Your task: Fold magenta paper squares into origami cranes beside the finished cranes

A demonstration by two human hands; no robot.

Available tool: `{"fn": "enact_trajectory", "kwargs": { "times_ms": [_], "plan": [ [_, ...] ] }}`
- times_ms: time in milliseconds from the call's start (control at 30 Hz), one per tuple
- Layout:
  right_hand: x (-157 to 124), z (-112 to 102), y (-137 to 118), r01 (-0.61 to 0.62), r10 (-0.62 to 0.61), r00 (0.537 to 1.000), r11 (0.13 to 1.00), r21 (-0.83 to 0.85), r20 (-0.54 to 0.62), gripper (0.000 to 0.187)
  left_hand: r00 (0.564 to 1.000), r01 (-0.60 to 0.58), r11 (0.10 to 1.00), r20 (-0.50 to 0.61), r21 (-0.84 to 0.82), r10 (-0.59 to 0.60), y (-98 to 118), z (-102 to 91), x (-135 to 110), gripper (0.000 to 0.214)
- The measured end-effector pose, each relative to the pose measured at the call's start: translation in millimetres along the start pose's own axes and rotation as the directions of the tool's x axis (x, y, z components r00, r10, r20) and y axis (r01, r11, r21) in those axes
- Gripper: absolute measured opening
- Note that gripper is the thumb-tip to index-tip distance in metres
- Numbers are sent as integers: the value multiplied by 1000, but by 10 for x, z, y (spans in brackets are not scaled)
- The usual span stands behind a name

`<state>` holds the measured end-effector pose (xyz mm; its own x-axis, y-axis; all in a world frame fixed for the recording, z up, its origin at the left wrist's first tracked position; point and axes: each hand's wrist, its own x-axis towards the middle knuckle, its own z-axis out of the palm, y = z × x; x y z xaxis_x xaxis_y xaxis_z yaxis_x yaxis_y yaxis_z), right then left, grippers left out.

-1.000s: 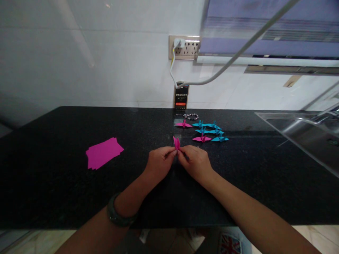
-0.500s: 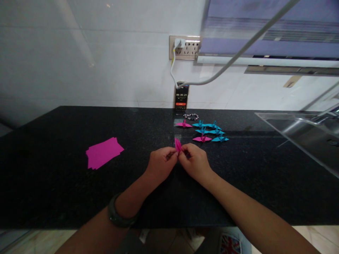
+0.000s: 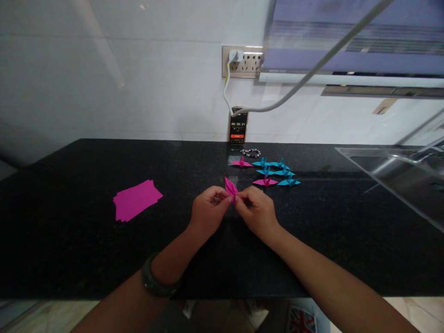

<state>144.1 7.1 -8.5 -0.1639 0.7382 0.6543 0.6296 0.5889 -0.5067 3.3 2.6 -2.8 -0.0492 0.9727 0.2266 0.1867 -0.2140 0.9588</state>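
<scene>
Both hands meet over the middle of the black countertop (image 3: 69,231). My left hand (image 3: 207,213) and my right hand (image 3: 257,212) each pinch a small folded pink paper piece (image 3: 231,188) between fingertips. The piece sticks up between the hands, tilted to the left. A dark band sits on my left wrist (image 3: 152,280). Beyond the hands lie finished paper cranes (image 3: 274,172), several blue and two pink, in rows.
A stack of pink paper sheets (image 3: 136,200) lies to the left. A phone (image 3: 237,126) showing a timer leans on the wall, charging from a socket (image 3: 242,61). A bead bracelet (image 3: 250,152) lies before it. A steel sink (image 3: 402,178) is at the right.
The pink piece has tipped from upright to leaning left, and both hands have shifted slightly around it.
</scene>
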Motion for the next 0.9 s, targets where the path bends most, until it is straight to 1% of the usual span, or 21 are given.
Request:
{"fn": "enact_trajectory", "kwargs": {
  "times_ms": [67,167,300,400,533,600,700,800,900],
  "plan": [
    [17,-5,8,98,-99,995,992,-83,-5,13,999,-25,999,33,40,24,-9,-3,-9,15],
    [38,-26,15,191,-197,980,965,-177,-14,13,997,18,1000,74,-8,-17,-18,-1,-13,21],
    [56,-63,-10,271,-279,960,929,-252,1,13,993,58,990,109,-128,-44,0,13,-15,21],
    [55,-66,-35,300,-305,952,917,-264,24,14,991,71,979,122,-192,-48,25,14,-11,21],
    [39,-46,-43,270,-266,963,947,-174,43,14,991,104,976,98,-191,-86,28,-6,18,25],
    [34,-40,-36,232,-229,973,964,-127,40,16,986,148,962,106,-229,-126,22,-13,32,27],
    [35,-40,-22,174,-173,985,980,-100,17,16,978,204,937,112,-283,-178,17,-12,41,28],
    [37,-44,-14,128,-128,992,991,-49,8,16,975,221,929,100,-297,-200,11,-5,39,29],
    [34,-41,-5,119,-120,992,992,39,30,16,973,228,926,94,-301,-209,-3,-1,37,29]
  ]
}}
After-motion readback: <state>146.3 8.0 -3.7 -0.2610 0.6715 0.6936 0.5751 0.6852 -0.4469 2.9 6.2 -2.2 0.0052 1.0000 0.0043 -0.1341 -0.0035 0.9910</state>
